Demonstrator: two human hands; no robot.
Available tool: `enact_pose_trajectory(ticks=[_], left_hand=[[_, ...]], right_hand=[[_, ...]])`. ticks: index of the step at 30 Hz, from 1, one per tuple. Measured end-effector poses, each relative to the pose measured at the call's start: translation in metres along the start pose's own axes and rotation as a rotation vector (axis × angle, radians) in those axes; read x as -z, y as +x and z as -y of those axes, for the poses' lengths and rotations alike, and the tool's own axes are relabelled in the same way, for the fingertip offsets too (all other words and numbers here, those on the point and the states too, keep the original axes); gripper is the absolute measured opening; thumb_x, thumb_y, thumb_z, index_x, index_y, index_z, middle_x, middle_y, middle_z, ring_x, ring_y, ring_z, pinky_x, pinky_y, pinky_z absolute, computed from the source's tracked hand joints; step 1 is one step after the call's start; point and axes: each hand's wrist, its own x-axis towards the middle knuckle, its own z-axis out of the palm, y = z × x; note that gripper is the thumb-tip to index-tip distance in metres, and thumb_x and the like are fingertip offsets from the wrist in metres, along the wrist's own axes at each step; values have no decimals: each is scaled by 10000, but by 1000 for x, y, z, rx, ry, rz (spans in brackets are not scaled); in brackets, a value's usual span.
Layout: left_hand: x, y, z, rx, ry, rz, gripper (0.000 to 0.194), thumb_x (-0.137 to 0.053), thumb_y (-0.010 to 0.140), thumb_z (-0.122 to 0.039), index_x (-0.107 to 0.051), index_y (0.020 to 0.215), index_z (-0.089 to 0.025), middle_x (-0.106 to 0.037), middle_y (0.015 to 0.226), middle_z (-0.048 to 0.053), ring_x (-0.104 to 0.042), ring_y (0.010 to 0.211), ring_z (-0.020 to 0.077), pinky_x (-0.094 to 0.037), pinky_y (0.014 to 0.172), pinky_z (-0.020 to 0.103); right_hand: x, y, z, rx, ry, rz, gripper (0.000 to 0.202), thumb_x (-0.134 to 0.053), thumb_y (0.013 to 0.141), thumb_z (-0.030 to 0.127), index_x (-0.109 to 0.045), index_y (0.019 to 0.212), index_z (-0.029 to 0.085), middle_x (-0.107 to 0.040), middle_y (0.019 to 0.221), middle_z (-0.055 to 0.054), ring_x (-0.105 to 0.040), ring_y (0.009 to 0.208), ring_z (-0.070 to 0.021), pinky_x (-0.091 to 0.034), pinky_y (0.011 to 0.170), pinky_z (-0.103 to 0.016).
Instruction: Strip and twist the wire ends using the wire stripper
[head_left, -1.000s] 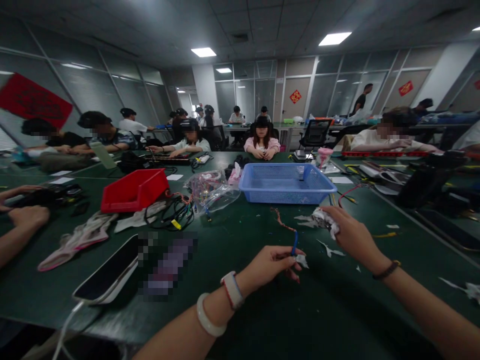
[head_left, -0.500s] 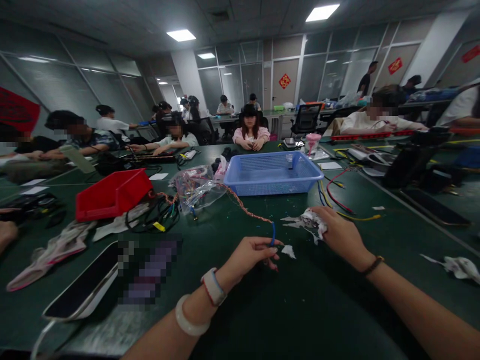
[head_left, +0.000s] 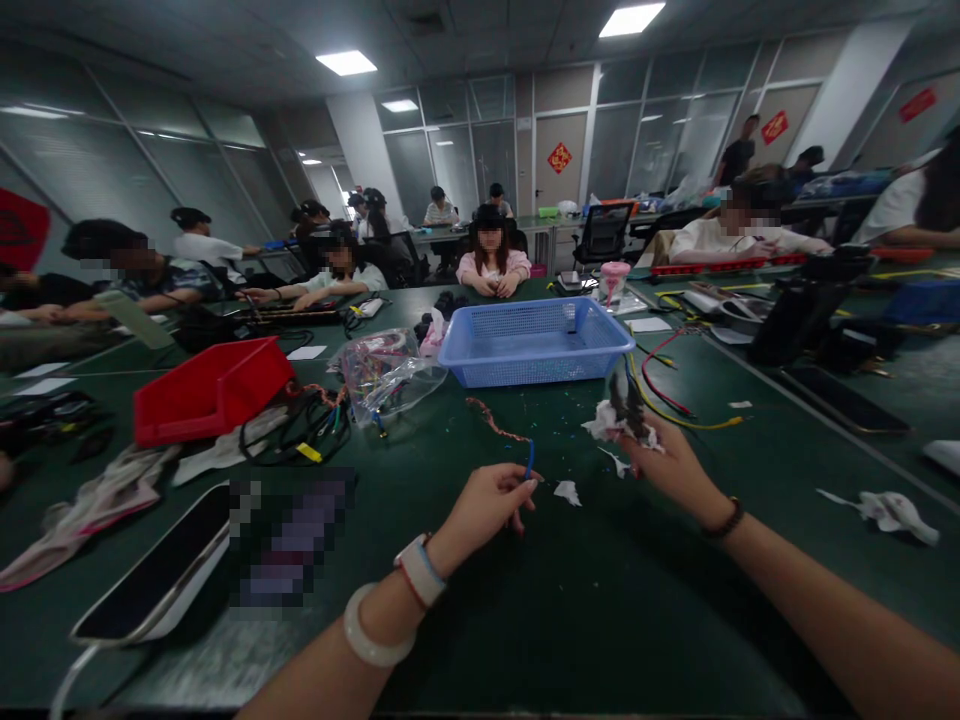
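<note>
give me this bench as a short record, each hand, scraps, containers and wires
left hand: holds a copper-coloured wire by its blue end
right hand: grips a dark tool, kind unclear, amid crumpled white material
scrap: white piece on the table, between the hands
containers: blue basket beyond the hands; red bin farther left
loose wires: yellow wire, right of the basket

Dark tool [head_left: 636, 402] now plainly visible in right hand [head_left: 673, 462]

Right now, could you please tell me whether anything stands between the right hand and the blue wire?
Nothing visible blocks the way: small white scraps lie low on the table between the right hand and the blue wire.
</note>
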Motion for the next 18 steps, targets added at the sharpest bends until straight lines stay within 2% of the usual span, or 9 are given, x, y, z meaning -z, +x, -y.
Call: enact_pose_trajectory(ticks=[2, 4, 6, 7, 9, 12, 15, 18], left_hand=[[-1, -4, -3, -71, 196, -102, 290, -593, 836, -395, -655, 960, -140, -636, 777, 32, -585, 606, 133, -463, 566, 250], [-3, -9, -6, -179, 322, -250, 279, -629, 809, -411, -627, 909, -150, -617, 862, 46, -585, 754, 171, -486, 687, 297], [-4, -12, -8, -280, 338, -346, 306, -660, 790, -405, -587, 959, -160, -586, 989, 64, -569, 903, 199, -476, 821, 341], [-5, -13, -9, -316, 304, -348, 330, -665, 791, -396, -566, 1007, -166, -570, 1044, 72, -559, 964, 206, -460, 879, 357], [-7, -14, -11, -349, 180, -258, 361, -658, 809, -368, -530, 1086, -176, -561, 1111, 83, -548, 1050, 210, -424, 957, 371], [-12, -13, -11, -305, -79, -17, 382, -669, 811, -342, -498, 1112, -179, -588, 1141, 98, -566, 1087, 213, -419, 966, 366], [-17, -11, -7, -196, -316, 148, 487, -703, 781, -375, -436, 1140, -183, -638, 1075, 97, -622, 991, 209, -455, 870, 349], [-20, -7, 0, -90, -421, 166, 575, -755, 728, -383, -400, 1135, -184, -664, 901, 53, -648, 819, 182, -461, 749, 309]], right_hand=[[-2, -2, 5, -157, 248, 37, 401, -620, 804, 446, -586, 1087, 164, -509, 548, 53, -424, 423, -92, -374, 410, -230], [-7, -5, 11, -257, 460, 94, 457, -660, 777, 447, -578, 1122, 158, -403, 448, 99, -350, 373, -69, -317, 368, -199], [-14, -7, 17, -329, 601, 164, 491, -685, 760, 436, -575, 1146, 154, -405, 435, 104, -345, 358, -61, -298, 340, -183], [-18, -9, 19, -363, 646, 198, 494, -694, 754, 429, -579, 1146, 150, -438, 447, 94, -373, 359, -64, -314, 334, -181], [-26, -12, 24, -426, 724, 258, 476, -712, 743, 392, -593, 1129, 141, -538, 510, 55, -486, 404, -86, -420, 378, -195], [-38, -17, 29, -496, 832, 334, 425, -727, 728, 318, -606, 1094, 138, -653, 637, -8, -626, 536, -122, -554, 555, -243], [-45, -23, 29, -515, 852, 418, 397, -716, 739, 339, -600, 1063, 140, -667, 642, -13, -639, 544, -126, -561, 568, -252], [-48, -26, 24, -487, 787, 481, 357, -673, 777, 429, -593, 975, 143, -562, 485, 51, -527, 396, -98, -473, 419, -216]])
